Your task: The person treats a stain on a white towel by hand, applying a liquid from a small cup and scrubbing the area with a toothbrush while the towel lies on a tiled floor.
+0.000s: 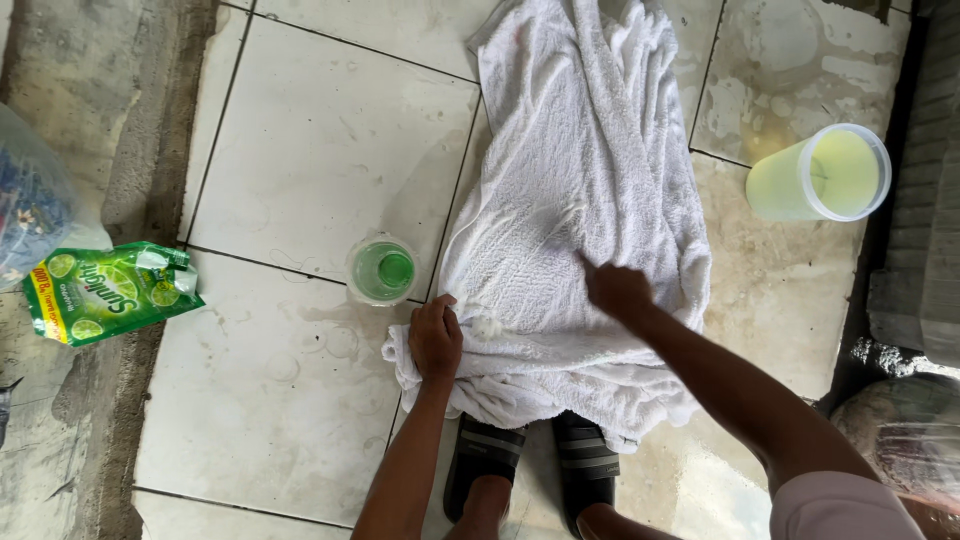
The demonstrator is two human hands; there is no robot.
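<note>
Your left hand (436, 338) is closed on the near left edge of the white towel (575, 190), with the fingers curled over a small bunch of cloth and pressing it to the tiled floor (320, 150). Your right hand (618, 290) lies on top of the towel, a little beyond and to the right of that grip. It seems to press or rub with the fingers bent, but I cannot tell if it pinches any cloth or only rests there.

The towel is spread on the floor in a long shape that runs away from your left hand, and its near hem falls over your dark sandals (532, 462). It looks like terry cloth, soft and limp, and probably wet, because the tiles around it shine with water. So I judge it will be heavy, will sag, and will cling to the floor. It is better to take a full bunch at the edge, not one thin layer.

Just left of your left hand stands a small clear cup with a green liquid (382, 268). Far to the right of your right hand is a bigger pale yellow-green cup (822, 174). A green refill pouch (105, 291) lies well apart on the left.
</note>
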